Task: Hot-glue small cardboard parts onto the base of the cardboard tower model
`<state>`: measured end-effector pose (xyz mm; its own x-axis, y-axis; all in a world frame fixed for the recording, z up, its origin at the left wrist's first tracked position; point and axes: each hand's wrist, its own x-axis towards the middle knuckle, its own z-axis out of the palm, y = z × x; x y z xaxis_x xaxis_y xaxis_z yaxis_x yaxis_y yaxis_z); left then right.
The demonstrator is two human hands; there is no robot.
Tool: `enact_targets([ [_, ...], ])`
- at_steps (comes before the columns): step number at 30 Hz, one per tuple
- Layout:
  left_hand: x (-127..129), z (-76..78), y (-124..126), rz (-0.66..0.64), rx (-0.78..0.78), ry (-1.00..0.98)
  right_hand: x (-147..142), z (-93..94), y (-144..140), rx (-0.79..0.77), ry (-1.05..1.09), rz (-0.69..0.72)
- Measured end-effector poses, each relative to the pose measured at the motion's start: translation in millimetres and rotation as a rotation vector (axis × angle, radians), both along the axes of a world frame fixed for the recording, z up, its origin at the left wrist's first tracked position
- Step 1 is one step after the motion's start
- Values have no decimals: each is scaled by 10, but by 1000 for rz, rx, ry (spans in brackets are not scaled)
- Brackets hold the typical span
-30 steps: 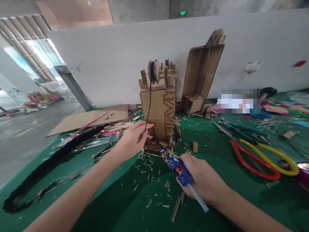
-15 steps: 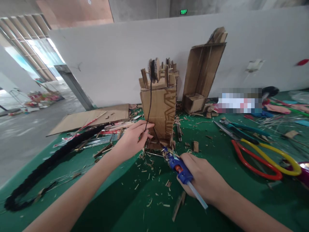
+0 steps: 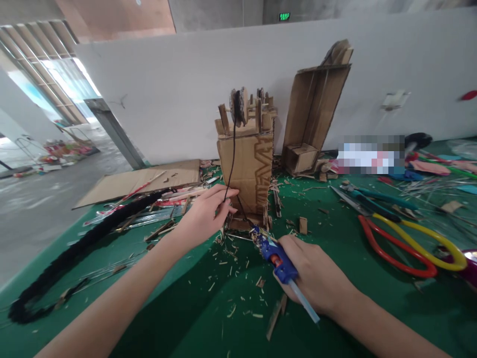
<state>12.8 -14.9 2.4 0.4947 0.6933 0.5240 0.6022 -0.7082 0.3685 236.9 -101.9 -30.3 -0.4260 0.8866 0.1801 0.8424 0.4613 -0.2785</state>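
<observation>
In my right hand (image 3: 311, 268) is a blue hot glue gun (image 3: 281, 261), a clear glue stick (image 3: 305, 301) poking out of its back. Its nozzle end reaches the foot of an upright cardboard box (image 3: 242, 164). My left hand (image 3: 206, 211) is closed on a black cord (image 3: 233, 154) in front of that box. The cord runs up to a cardboard spool (image 3: 238, 107) mounted on the box's top, and its lower part slants down toward the nozzle. What exactly the nozzle touches is too small to tell.
A second, open cardboard box (image 3: 316, 109) leans against the white wall (image 3: 179, 94). Scissors with red and yellow handles (image 3: 398, 268) and pliers with teal handles (image 3: 387, 198) lie at right. A black fuzzy strip (image 3: 85, 243) and flat cardboard (image 3: 149, 181) lie left. Scraps litter the green table (image 3: 179, 318).
Almost nothing differs. The view has shifted very slightly; both hands keep the same hold on the cord and the glue gun.
</observation>
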Motion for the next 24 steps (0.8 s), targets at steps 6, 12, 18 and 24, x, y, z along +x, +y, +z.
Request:
enact_targets([
  [6,14,20,-24,-22,19,23,-12,4,-32,21,-154,40],
  [12,56,19,-89,-4,-7,8,-81,-14,-20,130,-195,55],
  [18,75,8,-111,-6,-14,18,-85,-12,-11,173,-202,47],
  [24,75,-3,-105,-8,-11,24,-91,-24,-9,209,-203,43],
])
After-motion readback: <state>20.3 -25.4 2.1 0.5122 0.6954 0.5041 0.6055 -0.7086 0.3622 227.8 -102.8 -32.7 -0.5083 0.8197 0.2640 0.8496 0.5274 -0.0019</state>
